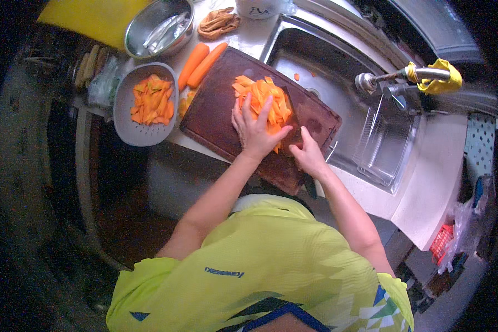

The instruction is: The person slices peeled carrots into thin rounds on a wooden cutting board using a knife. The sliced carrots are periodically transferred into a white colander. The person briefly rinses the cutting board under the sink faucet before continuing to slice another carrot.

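A heap of sliced carrot (269, 99) lies on a dark brown cutting board (216, 95) before me. My left hand (253, 130) rests over the near left side of the heap, its fingers spread on the slices and its thumb pointing right. To the right of the heap, a dark, broad knife blade (291, 108) stands against the slices, close to the left thumb. My right hand (309, 155) grips this knife, with the thumb and a finger stretched towards the blade; the handle is mostly hidden by the hand.
Two peeled carrots (199, 66) lie at the board's far left edge. Left of them are a grey colander (120, 103) with carrot pieces and a steel bowl (135, 47) holding fish. The board's right end overhangs a steel sink (336, 62) with a faucet (392, 76). A brown cloth (218, 23) lies behind.
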